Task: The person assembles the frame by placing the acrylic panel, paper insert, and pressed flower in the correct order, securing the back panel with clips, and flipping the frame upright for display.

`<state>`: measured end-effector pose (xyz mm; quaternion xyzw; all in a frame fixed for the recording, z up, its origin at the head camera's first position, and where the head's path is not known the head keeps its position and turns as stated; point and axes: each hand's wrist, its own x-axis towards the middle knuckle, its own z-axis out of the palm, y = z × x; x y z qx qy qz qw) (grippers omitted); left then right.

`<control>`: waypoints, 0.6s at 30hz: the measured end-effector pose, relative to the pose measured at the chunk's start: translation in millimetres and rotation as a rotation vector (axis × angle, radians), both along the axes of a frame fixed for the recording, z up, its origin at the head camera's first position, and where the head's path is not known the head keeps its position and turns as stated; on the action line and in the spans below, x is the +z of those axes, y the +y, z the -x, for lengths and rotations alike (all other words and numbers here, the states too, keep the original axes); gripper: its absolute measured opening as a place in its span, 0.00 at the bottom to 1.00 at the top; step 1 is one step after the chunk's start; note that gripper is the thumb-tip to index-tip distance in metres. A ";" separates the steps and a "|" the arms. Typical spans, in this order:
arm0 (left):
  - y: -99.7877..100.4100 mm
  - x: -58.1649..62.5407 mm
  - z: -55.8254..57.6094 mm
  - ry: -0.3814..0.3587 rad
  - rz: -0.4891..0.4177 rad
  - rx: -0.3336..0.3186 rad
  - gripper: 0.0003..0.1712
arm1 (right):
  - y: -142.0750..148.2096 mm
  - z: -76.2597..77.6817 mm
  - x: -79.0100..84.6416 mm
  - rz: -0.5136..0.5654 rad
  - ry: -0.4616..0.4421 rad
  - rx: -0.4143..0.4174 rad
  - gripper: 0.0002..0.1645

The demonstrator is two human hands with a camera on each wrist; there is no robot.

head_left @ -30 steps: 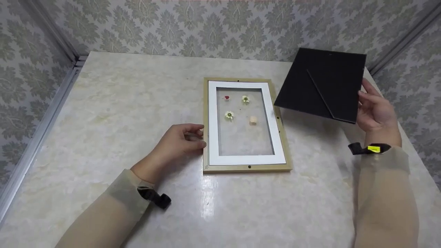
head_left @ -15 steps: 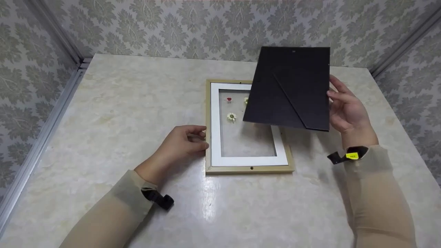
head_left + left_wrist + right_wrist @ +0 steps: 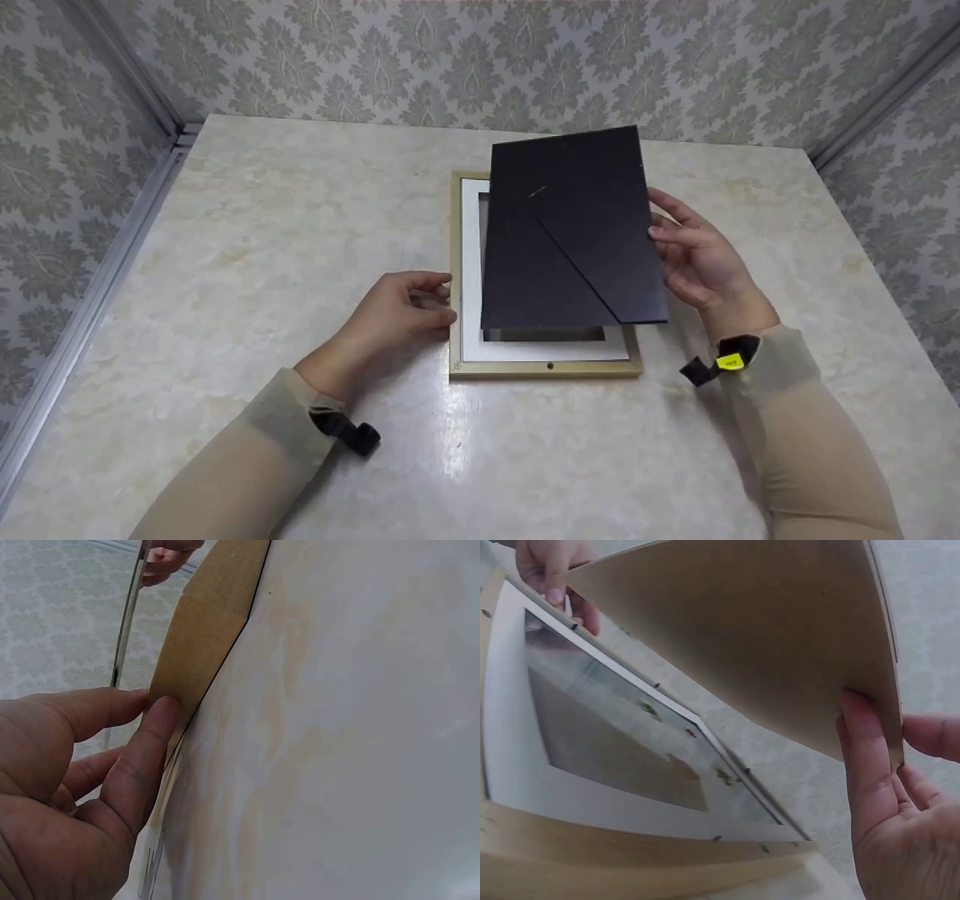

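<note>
A gold-edged picture frame (image 3: 545,370) with a white mat (image 3: 471,300) lies face down on the table. My left hand (image 3: 394,315) holds its left side, with bent fingers at the edge, and a fingertip lies on the wooden side (image 3: 199,637) in the left wrist view. My right hand (image 3: 701,255) pinches the right edge of a black backing board (image 3: 577,240), fingers below and thumb at the edge. The board hangs tilted above the frame, covering most of it. Beneath it, in the right wrist view, small dried flowers (image 3: 649,709) lie on the glass (image 3: 607,712). The board's underside (image 3: 742,622) is brown.
The pale marbled table (image 3: 300,195) reaches back to a patterned wall (image 3: 420,60). Metal rails (image 3: 97,285) run along the left side. A black strap with a small camera sits on each wrist.
My right hand has brought the backing board leftwards and lower, from beside the frame to over it, hiding the flowers from the head view. My left hand stays at the frame's left side.
</note>
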<state>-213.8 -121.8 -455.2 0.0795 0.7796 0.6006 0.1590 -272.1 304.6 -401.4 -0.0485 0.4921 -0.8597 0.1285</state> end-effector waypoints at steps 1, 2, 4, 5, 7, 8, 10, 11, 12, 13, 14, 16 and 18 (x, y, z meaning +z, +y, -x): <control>0.3 0.4 0.1 -0.006 -0.010 -0.001 0.38 | -1.6 -0.6 -2.0 -0.002 -0.002 0.017 0.31; 0.6 0.9 0.2 -0.018 -0.023 -0.002 0.38 | -2.9 -1.1 -3.8 -0.003 -0.006 0.035 0.31; 1.3 1.6 0.3 -0.036 -0.042 -0.001 0.39 | -5.1 -2.1 -6.5 0.005 -0.013 0.072 0.32; 1.6 2.0 0.3 -0.050 -0.056 0.000 0.39 | -5.9 -2.3 -7.5 0.003 -0.014 0.087 0.33; 2.1 2.7 0.1 -0.065 -0.069 0.005 0.39 | -7.6 -2.9 -8.9 -0.016 -0.012 0.106 0.33; 2.2 2.9 -0.2 -0.074 -0.077 0.006 0.39 | -8.3 -3.0 -9.6 -0.021 -0.012 0.113 0.34; 2.3 3.3 -1.0 -0.078 -0.077 0.011 0.39 | -10.0 -3.3 -11.0 -0.038 -0.014 0.122 0.35; 2.2 3.3 -1.5 -0.084 -0.080 0.014 0.39 | -10.9 -3.4 -11.8 -0.041 -0.021 0.127 0.35; 2.0 3.3 -2.1 -0.087 -0.080 0.016 0.39 | -11.8 -3.3 -12.8 -0.049 -0.027 0.132 0.35; 1.7 3.3 -2.6 -0.089 -0.080 0.017 0.39 | -12.8 -3.2 -13.8 -0.050 -0.037 0.137 0.35; 1.3 3.1 -2.9 -0.092 -0.081 0.019 0.39 | -13.7 -3.1 -14.8 -0.052 -0.045 0.143 0.35; 0.8 2.8 -3.3 -0.088 -0.081 0.020 0.39 | -15.3 -2.8 -16.7 -0.059 -0.062 0.153 0.35; 0.7 2.8 -2.9 -0.076 -0.071 0.018 0.39 | -16.1 -2.0 -18.2 -0.070 -0.070 0.162 0.35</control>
